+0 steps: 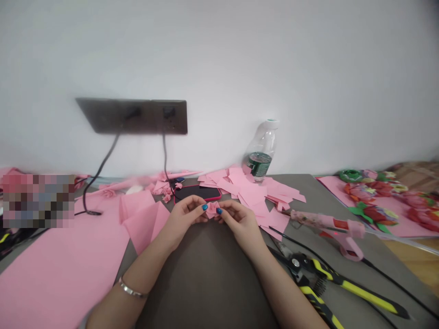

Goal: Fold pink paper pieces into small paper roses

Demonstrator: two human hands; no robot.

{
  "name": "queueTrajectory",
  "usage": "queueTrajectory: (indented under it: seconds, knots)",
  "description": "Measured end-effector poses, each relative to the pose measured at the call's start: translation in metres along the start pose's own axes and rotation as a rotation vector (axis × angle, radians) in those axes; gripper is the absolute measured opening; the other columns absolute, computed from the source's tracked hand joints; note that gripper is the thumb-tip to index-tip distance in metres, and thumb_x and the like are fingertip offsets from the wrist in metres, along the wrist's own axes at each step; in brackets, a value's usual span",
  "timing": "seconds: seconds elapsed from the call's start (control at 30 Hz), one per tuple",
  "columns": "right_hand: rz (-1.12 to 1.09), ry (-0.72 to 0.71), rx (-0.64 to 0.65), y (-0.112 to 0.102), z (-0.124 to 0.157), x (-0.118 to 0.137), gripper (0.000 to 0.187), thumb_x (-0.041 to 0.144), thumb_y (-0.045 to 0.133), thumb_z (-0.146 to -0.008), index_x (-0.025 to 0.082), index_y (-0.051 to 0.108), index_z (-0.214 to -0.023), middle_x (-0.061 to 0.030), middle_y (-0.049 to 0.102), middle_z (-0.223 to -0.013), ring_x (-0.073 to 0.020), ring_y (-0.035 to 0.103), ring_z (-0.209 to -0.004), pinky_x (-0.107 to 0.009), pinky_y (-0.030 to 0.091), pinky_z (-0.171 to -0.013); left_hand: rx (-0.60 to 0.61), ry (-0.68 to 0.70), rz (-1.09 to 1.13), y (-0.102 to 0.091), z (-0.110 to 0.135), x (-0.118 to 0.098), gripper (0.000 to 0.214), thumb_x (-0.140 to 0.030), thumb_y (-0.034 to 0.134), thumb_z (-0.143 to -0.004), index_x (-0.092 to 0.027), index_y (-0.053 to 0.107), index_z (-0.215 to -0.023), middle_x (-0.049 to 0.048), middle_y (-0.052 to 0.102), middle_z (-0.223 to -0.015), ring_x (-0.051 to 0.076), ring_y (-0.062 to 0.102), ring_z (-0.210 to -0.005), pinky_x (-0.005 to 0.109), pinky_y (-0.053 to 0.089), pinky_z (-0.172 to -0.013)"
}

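Note:
Between my two hands, above the grey table (206, 283), is a small pink paper flower (212, 209). My left hand (188, 214) pinches its left side between thumb and fingers. The right side is pinched the same way by my right hand (239, 220). Both thumbs lie on the flower's near side and partly cover it. Just behind my hands lies a phone (195, 193) with a pink-red edge. Loose pink paper strips (250, 192) are heaped beyond my right hand, and folded pink paper (146, 219) lies beside my left forearm.
At right are a pink glue gun (329, 226) with a cord and yellow-black cutters (329, 278). A plastic bottle (262, 153) stands by the wall. Large pink sheets (75, 260) cover the left side. Cords hang from a socket panel (137, 116). Colourful flowers (377, 196) lie far right.

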State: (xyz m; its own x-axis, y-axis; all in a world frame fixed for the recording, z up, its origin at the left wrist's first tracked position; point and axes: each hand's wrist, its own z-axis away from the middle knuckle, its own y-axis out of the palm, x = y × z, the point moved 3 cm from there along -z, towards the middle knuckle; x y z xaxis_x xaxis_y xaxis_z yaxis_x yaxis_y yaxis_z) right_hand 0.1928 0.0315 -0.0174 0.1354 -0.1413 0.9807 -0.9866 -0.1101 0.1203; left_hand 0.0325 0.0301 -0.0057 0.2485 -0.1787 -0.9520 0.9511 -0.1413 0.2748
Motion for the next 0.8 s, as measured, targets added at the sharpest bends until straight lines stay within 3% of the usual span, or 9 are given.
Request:
queueTrajectory:
  seconds: [0.27, 0.53, 0.8]
  knots:
    - [-0.023, -0.012, 0.041, -0.0013, 0.0016, 0.0035, 0.021, 0.041, 0.072, -0.078, 0.020, 0.074, -0.083, -0.0039, 0.072, -0.076, -0.0156, 0.064, -0.065, -0.027, 0.053, -0.059, 0.181, -0.053, -0.045, 0.0015, 0.0041, -0.0062, 0.022, -0.031, 0.080, -0.073, -0.014, 0.067, -0.073, -0.0004, 0.061, -0.073, 0.011, 0.054, -0.071, 0.024, 0.042, -0.071]
    - [-0.036, 0.003, 0.075, -0.0019, 0.0021, 0.0051, 0.022, 0.041, 0.072, -0.078, 0.020, 0.075, -0.083, -0.0027, 0.071, -0.070, -0.0149, 0.063, -0.060, -0.028, 0.053, -0.059, 0.271, -0.028, -0.146, 0.0028, 0.0036, -0.0101, 0.021, -0.034, 0.074, -0.078, -0.013, 0.070, -0.077, 0.0019, 0.062, -0.074, 0.011, 0.050, -0.070, 0.023, 0.039, -0.067]
    - [-0.012, 0.027, 0.064, -0.0014, 0.0014, 0.0031, 0.025, 0.042, 0.071, -0.077, 0.019, 0.073, -0.085, -0.0032, 0.070, -0.069, -0.0149, 0.062, -0.057, -0.027, 0.050, -0.054, 0.240, 0.020, -0.137, 0.0036, 0.0048, -0.0073, 0.017, -0.030, 0.072, -0.081, -0.016, 0.064, -0.079, 0.0016, 0.063, -0.086, 0.013, 0.056, -0.080, 0.023, 0.046, -0.072]
